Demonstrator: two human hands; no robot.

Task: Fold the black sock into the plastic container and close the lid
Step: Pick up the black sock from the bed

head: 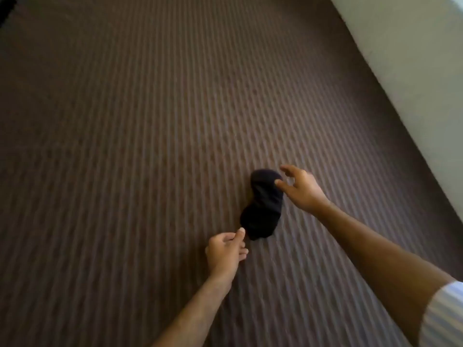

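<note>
A black sock (pixel 263 204) lies flat on a brown striped bedcover (pixel 150 121), running from near-left to far-right. My left hand (pixel 225 254) is at the sock's near end, thumb and forefinger pinched at its edge. My right hand (pixel 300 189) hovers at the far end with fingers spread, the thumb tip touching the sock. No plastic container or lid is in view.
A pale wall or panel (pixel 413 71) borders the bedcover along the right side. A dark object (pixel 6 8) sits at the top left corner. A striped sleeve (pixel 443 316) covers my right upper arm.
</note>
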